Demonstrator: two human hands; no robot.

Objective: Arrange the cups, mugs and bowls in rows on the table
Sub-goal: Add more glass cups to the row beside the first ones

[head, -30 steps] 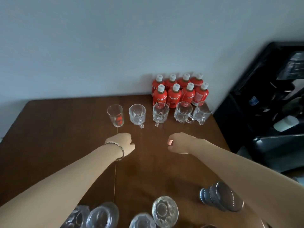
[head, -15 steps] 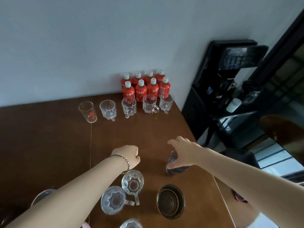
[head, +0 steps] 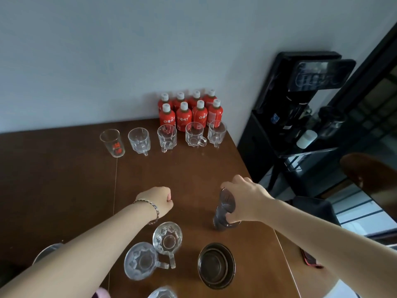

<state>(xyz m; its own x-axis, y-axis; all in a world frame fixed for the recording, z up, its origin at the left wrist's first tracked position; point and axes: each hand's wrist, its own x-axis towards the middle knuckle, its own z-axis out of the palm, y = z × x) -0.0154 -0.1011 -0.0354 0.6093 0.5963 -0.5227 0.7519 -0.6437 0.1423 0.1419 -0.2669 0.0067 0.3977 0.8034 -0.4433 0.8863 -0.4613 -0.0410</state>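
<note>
The right hand [head: 247, 198], right of the frame's centre, has its grip closed around a stack of small glass bowls [head: 224, 209], tilted on edge and touching the brown surface [head: 64, 190]. The left hand [head: 158, 202], at centre, is clenched in an empty fist with a bracelet [head: 150, 208] at the wrist. A row of a glass cup [head: 112, 143] and four glass mugs [head: 167, 137] stands at upper centre before red bottles [head: 184, 116]. Two more mugs [head: 167, 238] and a dark bowl [head: 216, 265] sit at lower centre.
</note>
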